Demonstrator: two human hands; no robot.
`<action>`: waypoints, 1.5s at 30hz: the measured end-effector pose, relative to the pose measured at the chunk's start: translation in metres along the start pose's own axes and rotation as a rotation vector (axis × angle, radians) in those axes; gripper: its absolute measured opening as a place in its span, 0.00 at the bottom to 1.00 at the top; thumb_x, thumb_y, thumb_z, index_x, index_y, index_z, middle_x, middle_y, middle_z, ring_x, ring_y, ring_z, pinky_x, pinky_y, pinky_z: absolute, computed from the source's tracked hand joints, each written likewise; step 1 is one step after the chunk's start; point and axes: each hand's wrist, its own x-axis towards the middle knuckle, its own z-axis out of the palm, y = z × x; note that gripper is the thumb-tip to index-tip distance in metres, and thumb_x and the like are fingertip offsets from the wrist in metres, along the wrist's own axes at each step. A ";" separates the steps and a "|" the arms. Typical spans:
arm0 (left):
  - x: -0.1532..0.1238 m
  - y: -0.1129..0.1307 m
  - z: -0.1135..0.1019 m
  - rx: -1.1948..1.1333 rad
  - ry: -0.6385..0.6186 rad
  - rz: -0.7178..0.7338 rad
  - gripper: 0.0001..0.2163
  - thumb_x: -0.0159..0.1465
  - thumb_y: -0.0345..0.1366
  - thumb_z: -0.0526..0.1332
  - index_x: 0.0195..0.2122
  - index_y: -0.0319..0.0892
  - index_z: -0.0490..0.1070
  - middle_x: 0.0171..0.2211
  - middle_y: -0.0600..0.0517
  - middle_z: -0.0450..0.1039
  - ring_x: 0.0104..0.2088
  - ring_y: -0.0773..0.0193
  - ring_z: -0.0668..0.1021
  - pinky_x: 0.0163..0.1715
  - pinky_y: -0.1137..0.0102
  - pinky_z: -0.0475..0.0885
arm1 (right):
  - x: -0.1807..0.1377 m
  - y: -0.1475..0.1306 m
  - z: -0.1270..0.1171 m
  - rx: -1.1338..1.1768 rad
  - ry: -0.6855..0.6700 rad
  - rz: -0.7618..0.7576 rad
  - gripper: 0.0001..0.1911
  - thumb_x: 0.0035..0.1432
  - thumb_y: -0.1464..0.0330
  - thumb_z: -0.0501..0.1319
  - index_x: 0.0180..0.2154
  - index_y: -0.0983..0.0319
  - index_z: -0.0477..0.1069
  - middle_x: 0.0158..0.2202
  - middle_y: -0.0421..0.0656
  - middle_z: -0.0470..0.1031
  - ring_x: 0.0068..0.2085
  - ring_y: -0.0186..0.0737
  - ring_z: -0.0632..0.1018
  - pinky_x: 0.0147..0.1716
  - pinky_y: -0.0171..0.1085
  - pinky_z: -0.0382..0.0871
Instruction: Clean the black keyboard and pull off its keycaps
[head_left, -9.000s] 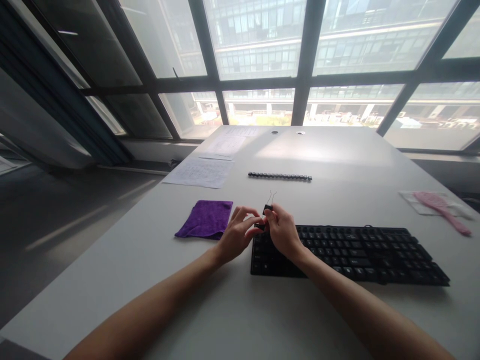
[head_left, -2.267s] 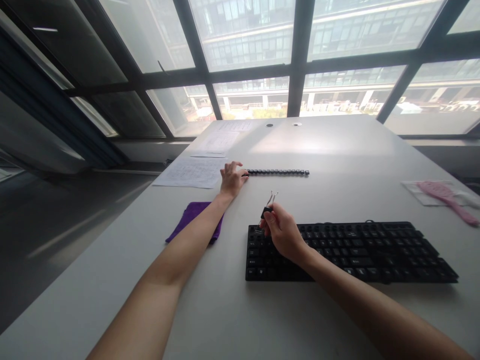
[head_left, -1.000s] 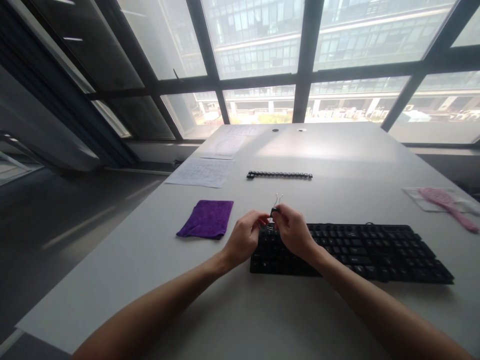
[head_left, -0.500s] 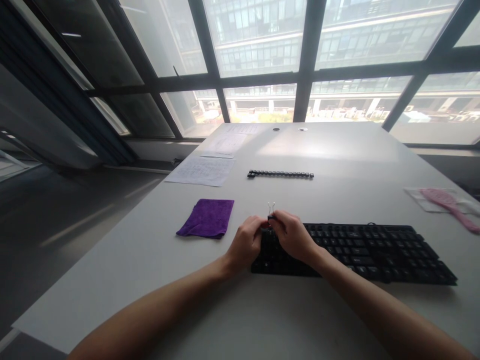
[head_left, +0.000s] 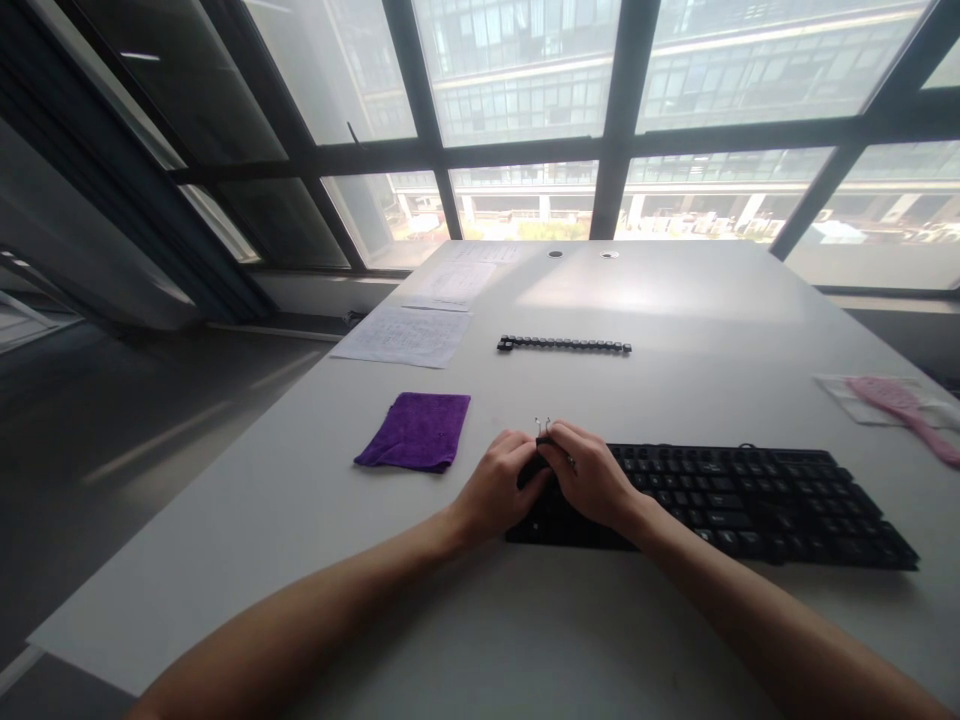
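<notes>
A black keyboard (head_left: 720, 500) lies on the white table in front of me, with its left end under my hands. My left hand (head_left: 491, 485) is closed around the keyboard's upper left corner, its thumb over the keys and its fingertips near my right hand. My right hand (head_left: 589, 470) pinches a small black piece with two thin silver wire prongs (head_left: 543, 427). The prongs point up between the fingertips, and its lower part is hidden. Farther back lies a row of loose black keycaps (head_left: 566, 345).
To the left is a folded purple cloth (head_left: 416, 430), with sheets of paper (head_left: 401, 337) behind it. At the right edge a pink brush-like thing (head_left: 900, 400) rests on a pale packet. The table (head_left: 675, 380) runs back to large windows.
The wire prongs now show less above my fingers. My hands have closed in, and my left thumb has come over the keys. The view has shifted slightly.
</notes>
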 end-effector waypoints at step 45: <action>0.004 -0.008 0.001 0.027 0.121 0.127 0.07 0.70 0.30 0.58 0.48 0.45 0.71 0.41 0.49 0.76 0.43 0.59 0.76 0.45 0.63 0.73 | 0.005 -0.001 0.001 -0.059 0.204 0.220 0.10 0.69 0.63 0.53 0.34 0.58 0.63 0.26 0.38 0.71 0.27 0.36 0.69 0.30 0.35 0.60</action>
